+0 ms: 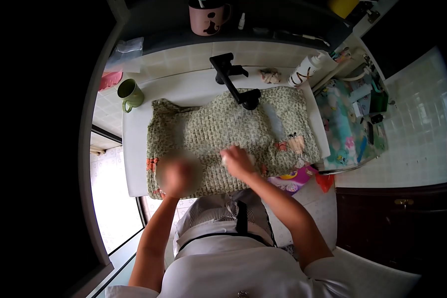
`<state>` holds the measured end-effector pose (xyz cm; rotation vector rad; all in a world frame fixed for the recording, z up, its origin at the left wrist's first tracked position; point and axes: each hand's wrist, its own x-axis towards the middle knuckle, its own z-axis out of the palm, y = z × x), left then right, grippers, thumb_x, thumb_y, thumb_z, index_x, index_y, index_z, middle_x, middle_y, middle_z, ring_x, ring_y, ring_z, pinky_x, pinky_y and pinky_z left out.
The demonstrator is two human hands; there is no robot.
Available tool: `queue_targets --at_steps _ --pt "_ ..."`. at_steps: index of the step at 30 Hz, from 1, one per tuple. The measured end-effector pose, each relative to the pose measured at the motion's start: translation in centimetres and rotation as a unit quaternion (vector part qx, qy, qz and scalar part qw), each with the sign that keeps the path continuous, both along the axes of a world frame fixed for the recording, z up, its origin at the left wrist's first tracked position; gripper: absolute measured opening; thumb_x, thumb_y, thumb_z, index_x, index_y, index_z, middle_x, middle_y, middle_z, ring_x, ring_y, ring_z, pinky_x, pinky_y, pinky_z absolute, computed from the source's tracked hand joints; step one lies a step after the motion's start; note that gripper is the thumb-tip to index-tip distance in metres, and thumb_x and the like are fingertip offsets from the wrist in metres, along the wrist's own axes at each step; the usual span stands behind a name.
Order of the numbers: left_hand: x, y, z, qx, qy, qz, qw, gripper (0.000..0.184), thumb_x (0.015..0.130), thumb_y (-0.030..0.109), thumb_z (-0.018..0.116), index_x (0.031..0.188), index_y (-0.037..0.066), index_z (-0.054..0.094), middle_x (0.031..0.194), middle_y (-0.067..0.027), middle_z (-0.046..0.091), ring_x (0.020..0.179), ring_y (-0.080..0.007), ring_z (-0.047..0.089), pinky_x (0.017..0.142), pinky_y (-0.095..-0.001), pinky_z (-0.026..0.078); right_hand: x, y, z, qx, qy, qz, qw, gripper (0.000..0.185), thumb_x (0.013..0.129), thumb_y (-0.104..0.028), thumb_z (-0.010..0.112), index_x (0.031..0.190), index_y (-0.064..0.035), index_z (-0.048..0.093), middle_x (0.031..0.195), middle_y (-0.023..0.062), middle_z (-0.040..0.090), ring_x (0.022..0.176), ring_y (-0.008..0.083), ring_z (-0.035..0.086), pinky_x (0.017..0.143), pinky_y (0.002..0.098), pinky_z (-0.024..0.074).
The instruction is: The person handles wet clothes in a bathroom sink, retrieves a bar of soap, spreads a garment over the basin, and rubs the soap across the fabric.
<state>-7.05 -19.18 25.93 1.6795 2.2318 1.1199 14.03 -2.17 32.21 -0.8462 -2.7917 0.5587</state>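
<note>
A green patterned cloth with a waffle-like texture (218, 129) lies spread over the white washbasin (134, 149), with orange and cream figures near its ends. My left hand (178, 176) is over the cloth's front left part; a blur covers it, so its fingers cannot be made out. Near the front middle, my right hand (239, 162) rests low on the cloth with its fingers curled closed. Something small and whitish shows at its edge, mostly hidden by the fingers. Above the cloth's back edge reaches a black faucet (231, 82).
A green mug (130, 95) stands on the basin's left corner. At the back right are a white pump bottle (305, 69) and a crumpled cloth (270, 75). A pink mug (206, 19) sits on the dark shelf (169, 37). Rightward, a colourful covered surface (350, 131) holds small items.
</note>
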Motion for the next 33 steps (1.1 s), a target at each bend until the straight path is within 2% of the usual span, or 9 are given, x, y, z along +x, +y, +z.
queue_targets --at_steps 2,6,9,12,18,21,22,24,33 --pt "-0.1 0.1 -0.7 0.01 0.003 0.0 1.0 0.027 0.079 0.015 0.065 0.105 0.008 0.06 0.094 -0.0104 0.06 0.085 -0.0261 0.058 0.073 -0.0392 0.047 -2.8 -2.9 -0.3 0.008 0.111 0.116 0.987 0.009 0.08 0.0 0.06 0.088 -0.0046 0.061 0.089 0.0111 0.058 0.083 0.025 0.057 0.076 0.0409 0.051" --pt "0.3 0.1 1.6 0.104 0.129 -0.001 0.986 0.029 0.077 0.014 0.068 0.103 0.008 0.06 0.095 -0.0099 0.059 0.084 -0.0261 0.057 0.071 -0.0389 0.047 -6.1 -6.6 -1.0 0.045 0.257 0.201 0.944 0.029 0.07 0.003 0.063 0.095 -0.0101 0.057 0.091 0.0086 0.06 0.091 0.0264 0.061 0.076 0.0411 0.0542" --pt "0.1 -0.1 1.5 0.023 0.059 -0.016 0.998 0.029 0.08 0.016 0.067 0.107 0.008 0.059 0.096 -0.0093 0.059 0.085 -0.0247 0.058 0.072 -0.0372 0.048 -5.0 -3.0 -2.3 -0.027 0.211 0.236 0.948 0.035 0.069 0.003 0.066 0.095 -0.0183 0.055 0.087 0.0078 0.059 0.083 0.0245 0.059 0.062 0.0346 0.053" --pt "-0.1 -0.5 -0.1 0.014 -0.072 -0.017 0.997 0.026 0.084 0.018 0.062 0.108 0.008 0.059 0.097 -0.0085 0.059 0.086 -0.0229 0.058 0.073 -0.0367 0.049 -1.9 1.9 2.3 -0.087 -0.069 0.112 0.987 0.026 0.079 0.005 0.061 0.099 -0.0113 0.058 0.088 0.0086 0.059 0.083 0.0213 0.057 0.07 0.0337 0.0534" --pt "-0.5 -0.3 -0.7 -0.021 -0.087 -0.021 0.996 0.028 0.09 0.021 0.054 0.114 0.007 0.056 0.101 -0.0088 0.06 0.089 -0.0215 0.059 0.074 -0.0356 0.05 -4.4 0.5 -0.7 -0.058 -0.036 0.162 0.984 0.026 0.077 0.002 0.062 0.099 -0.0109 0.06 0.099 0.0094 0.062 0.095 0.0227 0.059 0.076 0.033 0.0539" --pt "-0.7 -0.3 -5.2 0.123 -0.325 -0.04 0.937 0.03 0.089 0.021 0.054 0.117 0.007 0.054 0.089 -0.0087 0.063 0.078 -0.0235 0.061 0.068 -0.0369 0.05 -8.5 -5.1 0.3 -0.14 0.099 0.153 0.973 0.034 0.069 -0.003 0.067 0.1 -0.0094 0.057 0.097 0.0085 0.06 0.094 0.0276 0.059 0.08 0.0393 0.0511" --pt "-0.4 -0.1 -3.3 0.064 -0.26 0.004 0.964 0.032 0.089 0.02 0.053 0.119 0.007 0.052 0.087 -0.0084 0.064 0.077 -0.0242 0.062 0.068 -0.0372 0.05 -8.9 -6.0 0.2 -0.094 0.159 0.191 0.964 0.033 0.069 -0.005 0.068 0.099 -0.0086 0.057 0.096 0.008 0.059 0.094 0.0278 0.059 0.079 0.0393 0.0502" --pt "1.0 1.0 3.6 -0.054 -0.123 0.089 0.987 0.036 0.09 0.018 0.053 0.123 0.008 0.048 0.084 -0.0078 0.065 0.075 -0.0254 0.063 0.068 -0.0379 0.051 -8.6 -5.8 0.4 -0.125 0.199 0.163 0.958 0.031 0.068 0.006 0.063 0.095 -0.0093 0.059 0.085 0.0101 0.057 0.088 0.0255 0.059 0.076 0.0371 0.0493" --pt "1.0 0.9 4.1 -0.066 -0.135 0.078 0.986 0.04 0.084 0.004 0.046 0.123 0.008 0.049 0.081 -0.0076 0.065 0.075 -0.0273 0.063 0.07 -0.0386 0.05 -0.3 5.3 0.7 -0.271 0.002 -0.155 0.95 0.039 0.078 0.011 0.056 0.112 -0.0082 0.056 0.107 0.0109 0.061 0.09 0.0208 0.062 0.072 0.0258 0.0563"
